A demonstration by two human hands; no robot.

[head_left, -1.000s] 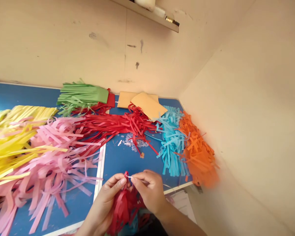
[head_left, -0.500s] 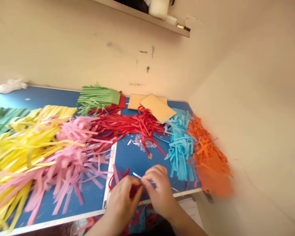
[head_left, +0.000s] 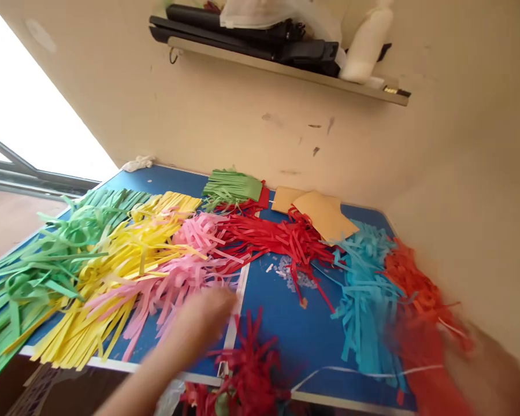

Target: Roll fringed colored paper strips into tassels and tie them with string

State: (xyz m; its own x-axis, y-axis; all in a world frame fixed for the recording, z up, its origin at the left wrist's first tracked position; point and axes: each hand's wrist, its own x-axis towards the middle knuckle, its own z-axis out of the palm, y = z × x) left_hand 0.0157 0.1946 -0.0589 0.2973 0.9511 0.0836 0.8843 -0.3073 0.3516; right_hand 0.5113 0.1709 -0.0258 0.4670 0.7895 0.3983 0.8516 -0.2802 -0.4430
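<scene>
My left hand (head_left: 219,306), smeared by motion, is over the front of the pink paper fringe (head_left: 199,231). At the far right my right hand (head_left: 489,370) is also blurred, beside the orange paper fringe (head_left: 409,268) and a red-orange sheet-like piece (head_left: 433,358); whether it grips either, I cannot tell. A thin white string (head_left: 351,370) runs from the table's front edge toward that hand. Between my hands a bunch of dark red paper strips (head_left: 251,364) lies over the front edge. Blue paper fringe (head_left: 366,294) is left of the orange one.
Green (head_left: 69,248), yellow (head_left: 125,277) and red fringes (head_left: 281,237) cover the blue table (head_left: 290,329). Tan paper pieces (head_left: 325,211) and small clear bits (head_left: 294,271) lie behind. A wall shelf (head_left: 286,68) holds a white bottle (head_left: 368,43) and black items.
My hands were together pinching a thin white strand; now they are far apart, left hand leftward, right hand far right. The string is stretched out and the dark red bunch shows. The view has shifted left.
</scene>
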